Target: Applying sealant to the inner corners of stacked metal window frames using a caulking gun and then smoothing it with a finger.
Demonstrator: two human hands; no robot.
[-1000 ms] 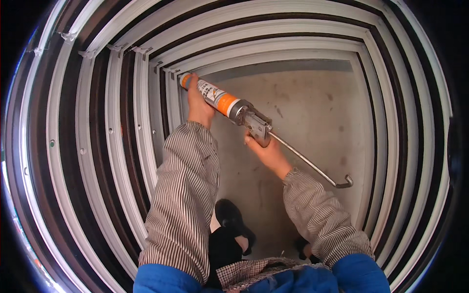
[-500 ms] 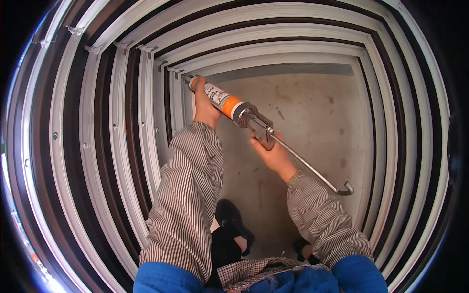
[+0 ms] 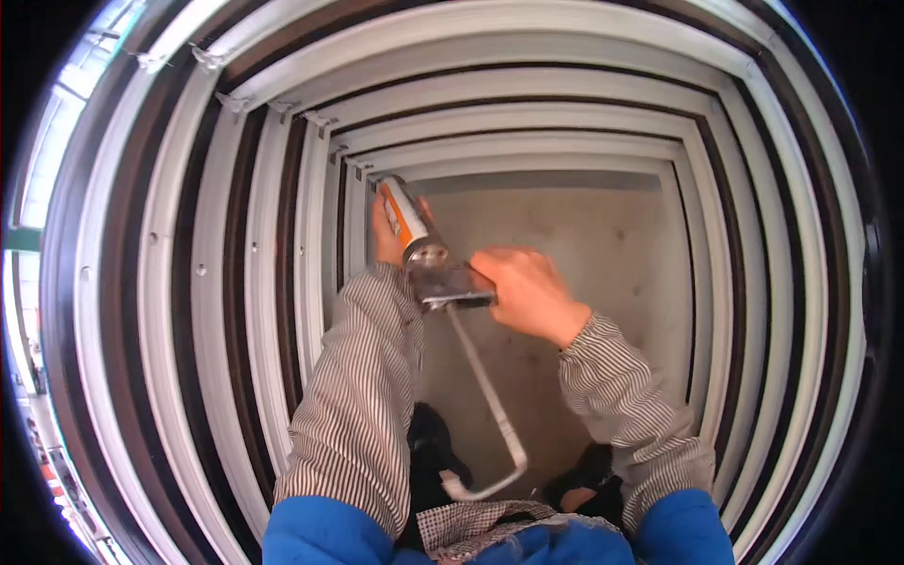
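A caulking gun (image 3: 441,281) loaded with an orange and white sealant cartridge (image 3: 406,215) is held between my two hands. My left hand (image 3: 385,231) wraps round the front part of the cartridge, close to the far left corner of the stacked frames. Behind it, my right hand (image 3: 530,290) is closed on the gun's handle, which points to the right. The bent metal rod (image 3: 485,381) runs back from the gun toward my body and ends in a hook. Where the nozzle tip is, I cannot see; it is hidden past the cartridge's far end.
Stacked white rectangular frames (image 3: 508,118) with dark gaps between them surround me on the left, far and right sides. Inside them lies a grey, spotted concrete floor (image 3: 584,245). My dark shoes (image 3: 430,443) stand on it below the gun. Bright surroundings show beyond the left rim.
The caulking gun has rolled over, its handle swinging out to the right with my right hand. Its rod now points toward my body instead of the lower right. The left hand stays on the cartridge.
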